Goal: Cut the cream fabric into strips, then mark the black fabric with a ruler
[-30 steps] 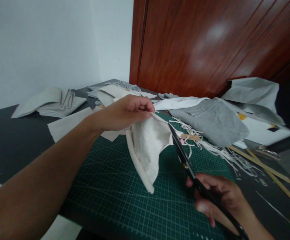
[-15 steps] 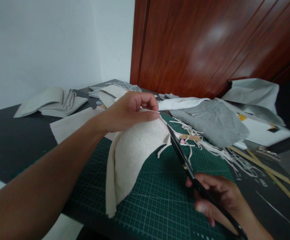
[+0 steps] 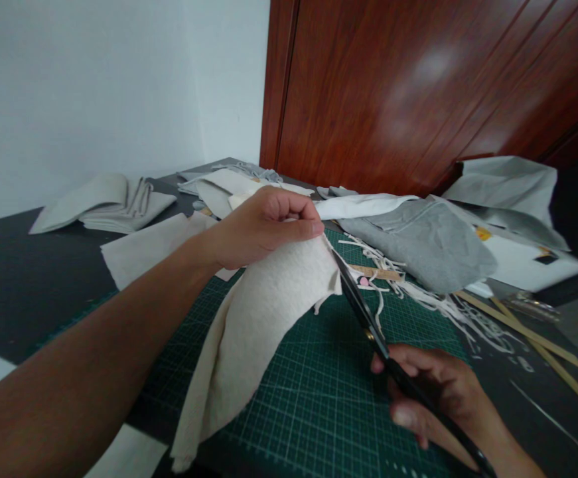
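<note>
My left hand (image 3: 273,226) pinches the upper edge of a cream piece of fabric (image 3: 263,318), which hangs curved above a green cutting mat (image 3: 328,385). My right hand (image 3: 438,398) is closed round the handles of black scissors (image 3: 363,315). Their blades point up and away from me and meet the fabric's right edge, close to my left fingertips. A thin strip of fabric trails from that edge beside the blades. Exactly how far apart the blade tips are I cannot make out.
Cut fabric strips (image 3: 448,305) are heaped at the mat's right, near wooden rulers (image 3: 522,328). Grey cloth (image 3: 418,242) lies behind them. Folded fabric (image 3: 114,206) rests at the back left. A wall and a reddish wooden panel (image 3: 393,86) stand behind the table.
My left hand has shifted slightly right and down with the fabric. The fabric's lower end has swung left and toward me. The scissors have barely moved.
</note>
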Demonstrator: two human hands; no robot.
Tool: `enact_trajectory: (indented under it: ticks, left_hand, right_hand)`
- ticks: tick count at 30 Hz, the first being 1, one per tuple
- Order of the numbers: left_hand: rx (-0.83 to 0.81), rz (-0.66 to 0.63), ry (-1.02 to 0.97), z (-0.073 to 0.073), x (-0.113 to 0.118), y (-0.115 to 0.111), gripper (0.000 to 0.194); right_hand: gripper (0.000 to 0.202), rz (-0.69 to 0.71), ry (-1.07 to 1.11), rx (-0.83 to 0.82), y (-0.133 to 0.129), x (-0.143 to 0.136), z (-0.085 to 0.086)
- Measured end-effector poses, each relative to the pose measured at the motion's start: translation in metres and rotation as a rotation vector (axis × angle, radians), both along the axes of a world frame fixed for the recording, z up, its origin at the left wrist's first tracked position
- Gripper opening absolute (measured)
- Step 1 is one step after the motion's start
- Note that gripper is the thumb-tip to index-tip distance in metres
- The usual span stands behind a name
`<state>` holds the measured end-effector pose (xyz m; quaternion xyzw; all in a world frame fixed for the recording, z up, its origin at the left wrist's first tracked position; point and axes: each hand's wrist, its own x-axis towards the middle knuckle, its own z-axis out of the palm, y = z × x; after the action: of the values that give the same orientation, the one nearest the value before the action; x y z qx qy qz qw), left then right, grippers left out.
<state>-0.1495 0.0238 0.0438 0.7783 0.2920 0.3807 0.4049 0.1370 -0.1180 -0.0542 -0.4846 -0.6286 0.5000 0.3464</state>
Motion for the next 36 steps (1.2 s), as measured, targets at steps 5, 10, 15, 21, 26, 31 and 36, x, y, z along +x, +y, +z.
enact_trajectory:
  ticks: [5, 10, 15, 21, 26, 31, 36]
  left_hand:
    - [-0.053, -0.037, 0.003, 0.0002, 0.0024, -0.0036, 0.018]
    - [-0.097, -0.069, 0.007, 0.0008, 0.0046, -0.0059, 0.019]
    - [-0.112, -0.061, 0.016, 0.0002, 0.0049, -0.0055, 0.020]
    - [-0.084, -0.058, 0.043, -0.0001, 0.0041, -0.0049, 0.019]
    - [-0.041, -0.038, 0.051, -0.0005, 0.0047, -0.0036, 0.015]
    - [-0.054, -0.040, 0.052, -0.0025, 0.0047, -0.0017, 0.014]
    - [-0.049, -0.041, 0.064, -0.0018, 0.0045, -0.0022, 0.015]
  right_hand:
    - [0.040, 0.020, -0.003, 0.032, 0.0005, 0.0011, -0.0030]
    - [0.045, 0.010, 0.001, 0.026, 0.0003, 0.0010, -0.0045]
    - [0.045, 0.000, 0.009, 0.019, -0.0003, 0.0010, -0.0050]
    - [0.048, -0.007, 0.037, 0.012, -0.0013, 0.0002, -0.0053]
    - [0.047, -0.009, 0.038, -0.018, -0.0013, 0.0008, -0.0046]
    - [0.043, 0.004, 0.016, 0.005, -0.0014, -0.0004, -0.0021]
    - [0.040, 0.006, 0.009, -0.003, -0.0008, -0.0017, 0.0008]
